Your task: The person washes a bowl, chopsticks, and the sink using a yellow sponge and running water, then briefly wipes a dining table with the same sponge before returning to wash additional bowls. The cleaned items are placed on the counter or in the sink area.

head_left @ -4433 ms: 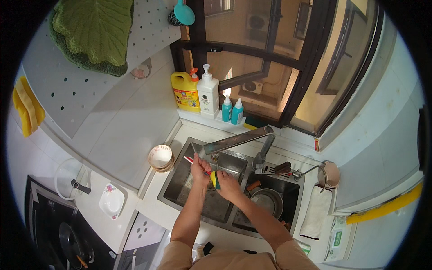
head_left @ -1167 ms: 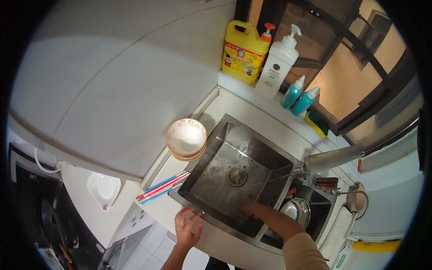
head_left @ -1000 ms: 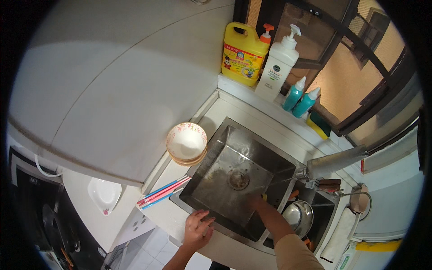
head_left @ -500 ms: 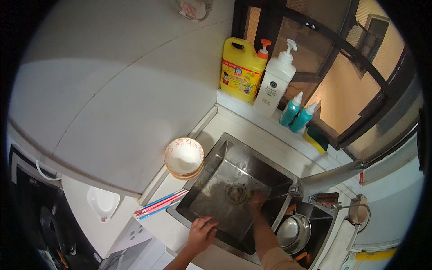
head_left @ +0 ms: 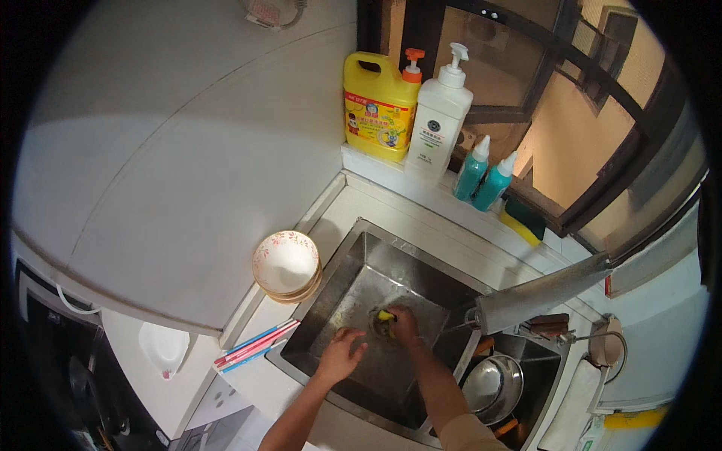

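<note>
Down by the drain, the right hand (head_left: 404,325) closes on a small yellow sponge (head_left: 386,316) — left hand (head_left: 340,355) beside it, open, empty — far above both, a yellow jug (head_left: 378,105) and white pump bottle (head_left: 440,120).

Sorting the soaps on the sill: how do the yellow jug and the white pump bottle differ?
The yellow jug is broad and squat, with a side handle and an orange cap; the white pump bottle is slimmer and taller, with no handle and a long pump spout. The jug's label is bright and colourful, the bottle's plain. Both stand upright, side by side on the ledge.
</note>
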`<state>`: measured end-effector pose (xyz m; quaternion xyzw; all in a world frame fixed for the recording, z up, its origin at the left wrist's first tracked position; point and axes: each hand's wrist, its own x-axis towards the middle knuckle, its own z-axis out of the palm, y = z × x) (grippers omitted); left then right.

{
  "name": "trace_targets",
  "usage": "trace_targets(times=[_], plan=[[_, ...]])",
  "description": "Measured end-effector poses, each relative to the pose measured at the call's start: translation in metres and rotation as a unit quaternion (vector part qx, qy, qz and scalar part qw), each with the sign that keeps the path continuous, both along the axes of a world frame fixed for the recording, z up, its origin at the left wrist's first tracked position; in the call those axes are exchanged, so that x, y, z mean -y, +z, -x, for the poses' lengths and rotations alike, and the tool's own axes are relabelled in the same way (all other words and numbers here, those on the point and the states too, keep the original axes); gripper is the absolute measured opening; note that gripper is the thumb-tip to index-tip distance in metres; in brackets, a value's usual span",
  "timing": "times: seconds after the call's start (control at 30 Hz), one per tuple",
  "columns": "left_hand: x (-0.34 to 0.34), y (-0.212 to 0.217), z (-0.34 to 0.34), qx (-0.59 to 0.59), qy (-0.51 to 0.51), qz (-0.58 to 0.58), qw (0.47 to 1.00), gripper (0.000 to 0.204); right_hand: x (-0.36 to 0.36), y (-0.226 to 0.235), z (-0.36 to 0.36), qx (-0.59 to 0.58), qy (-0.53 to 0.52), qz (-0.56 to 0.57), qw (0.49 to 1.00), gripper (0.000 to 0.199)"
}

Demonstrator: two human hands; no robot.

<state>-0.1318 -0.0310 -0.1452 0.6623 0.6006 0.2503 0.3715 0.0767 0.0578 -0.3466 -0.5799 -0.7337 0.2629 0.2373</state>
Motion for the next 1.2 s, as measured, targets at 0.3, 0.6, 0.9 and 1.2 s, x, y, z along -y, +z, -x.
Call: trace_targets(times=[0.3,0.6,0.9,1.2], plan=[[0.011,0.017,0.016,0.067,0.045,-0.011,0.997,0.023,-0.047,0.015,0.012,0.065,0.091,-0.116,0.987,0.05],[0.02,0.03,0.019,0.083,0.042,-0.012,0.996,0.022,-0.08,0.046,0.045,0.137,0.06,-0.145,0.978,0.056],[0.039,0.036,0.025,0.136,0.032,-0.012,0.99,0.021,-0.034,0.066,-0.005,0.039,0.162,-0.043,0.985,0.047],[0.048,0.029,0.014,0.121,0.012,-0.017,0.992,0.021,-0.027,0.006,-0.018,-0.062,0.206,0.154,0.964,0.051]])
